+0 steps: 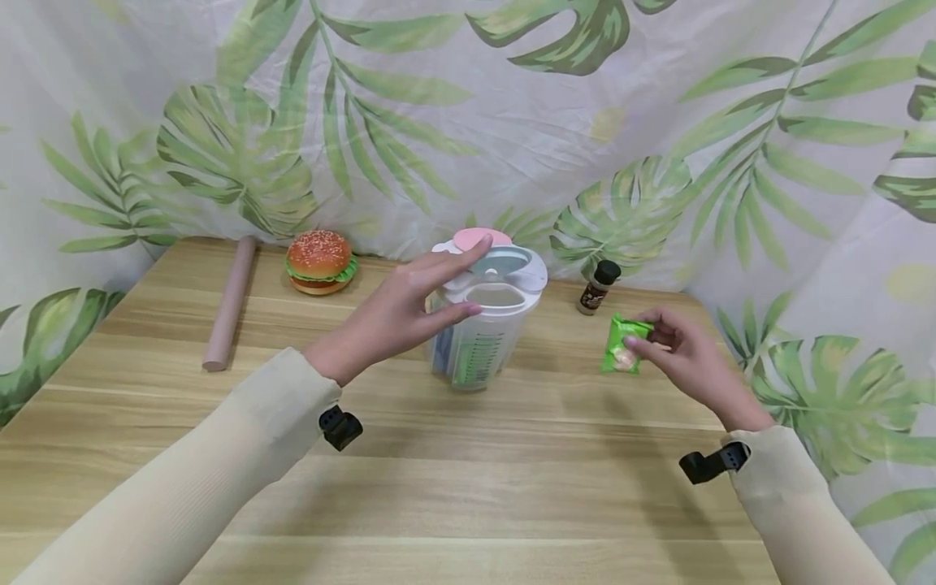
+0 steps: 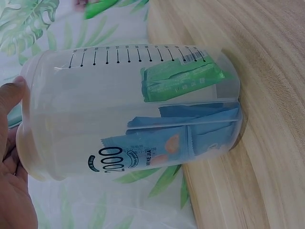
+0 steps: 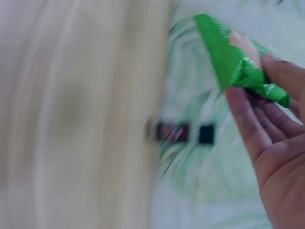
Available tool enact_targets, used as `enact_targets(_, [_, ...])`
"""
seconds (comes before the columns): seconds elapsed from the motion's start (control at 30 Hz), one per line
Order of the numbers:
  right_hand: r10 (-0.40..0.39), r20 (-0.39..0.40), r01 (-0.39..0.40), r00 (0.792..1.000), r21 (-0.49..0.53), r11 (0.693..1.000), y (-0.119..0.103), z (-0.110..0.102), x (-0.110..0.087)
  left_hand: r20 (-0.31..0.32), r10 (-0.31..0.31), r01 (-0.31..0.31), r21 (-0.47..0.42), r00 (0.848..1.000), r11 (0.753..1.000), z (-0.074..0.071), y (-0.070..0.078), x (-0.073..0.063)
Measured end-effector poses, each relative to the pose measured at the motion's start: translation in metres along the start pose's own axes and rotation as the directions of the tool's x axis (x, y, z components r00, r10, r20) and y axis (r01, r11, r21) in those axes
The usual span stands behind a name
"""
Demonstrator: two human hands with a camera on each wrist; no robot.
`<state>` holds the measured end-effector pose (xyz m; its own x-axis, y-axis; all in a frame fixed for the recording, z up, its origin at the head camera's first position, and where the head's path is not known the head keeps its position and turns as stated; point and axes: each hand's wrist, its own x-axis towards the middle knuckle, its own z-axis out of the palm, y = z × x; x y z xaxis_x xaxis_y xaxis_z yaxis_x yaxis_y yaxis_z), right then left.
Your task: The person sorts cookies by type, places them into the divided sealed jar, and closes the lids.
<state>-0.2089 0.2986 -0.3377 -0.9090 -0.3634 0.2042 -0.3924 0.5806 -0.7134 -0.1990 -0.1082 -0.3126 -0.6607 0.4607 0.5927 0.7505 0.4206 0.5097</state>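
A clear divided storage container (image 1: 486, 349) stands upright on the table. Its white lid (image 1: 532, 280) has a pink part at the back and an uncovered oval opening in front. Over the lid's left side extends my left hand (image 1: 398, 305), index finger and thumb nearly straight, spread and touching the lid area; the other fingers are mostly hidden. Through the wall, a green packet (image 2: 183, 81) and blue packets (image 2: 176, 136) show in separate compartments. To the container's right, my right hand (image 1: 683, 357) pinches a small green snack packet (image 1: 623, 345) between thumb and fingers, above the tabletop.
Behind the pinched packet stands a small black-capped bottle (image 1: 598, 287). A toy hamburger (image 1: 319, 262) sits at the back left beside a pinkish roll (image 1: 230, 305). The wooden table (image 1: 468, 487) ends at a leaf-printed cloth (image 1: 409, 97).
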Motion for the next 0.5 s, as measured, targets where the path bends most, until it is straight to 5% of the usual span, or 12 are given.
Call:
enact_targets(0.2, [-0.125,-0.134,0.140,0.983,0.106,0.984,-0.051,0.002,0.019,-0.001,-0.008,0.008,0.003,1.000,1.000,0.001,0.000,0.000])
enact_targets(0.37, [-0.160,-0.183,0.180,0.970,0.099,0.979,-0.087,0.008,0.036,-0.001,-0.006,0.006,-0.004,1.000,1.000,0.000,0.001,0.000])
enact_targets(0.5, [-0.239,-0.249,0.302,0.938,0.253,0.919,-0.106,0.024,0.050,0.000,0.000,0.000,0.000,1.000,1.000,0.000,0.002,0.000])
